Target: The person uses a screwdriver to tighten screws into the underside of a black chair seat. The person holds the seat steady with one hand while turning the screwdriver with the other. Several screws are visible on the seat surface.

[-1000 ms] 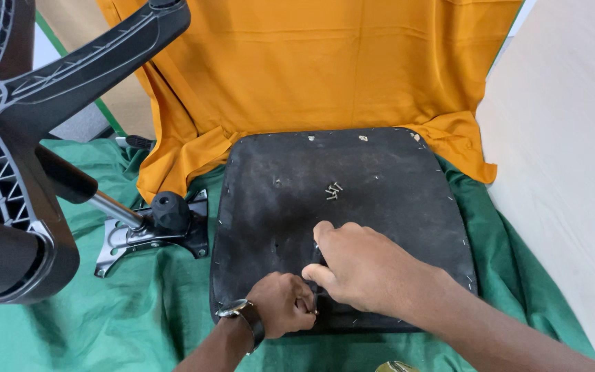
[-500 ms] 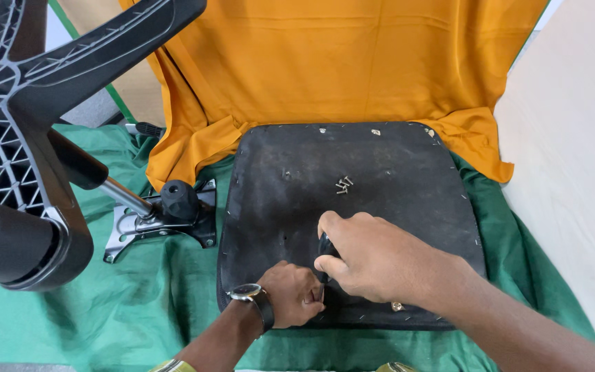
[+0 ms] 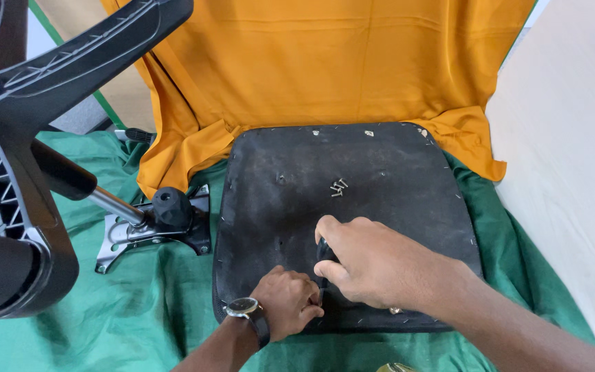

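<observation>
Gripping a dark tool handle (image 3: 325, 253) upright, the right hand (image 3: 373, 272) is bearing down near the black seat panel's (image 3: 352, 165) front edge, having barely shifted, while the fisted left hand (image 3: 285, 303) is steadying the tip.

A makeshift repair spot, likely a workshop floor. A green sheet (image 3: 139, 324) carries a dismantled chair: seat pan (image 3: 352, 179), star base (image 3: 15, 138), loose screws (image 3: 339, 187).
</observation>
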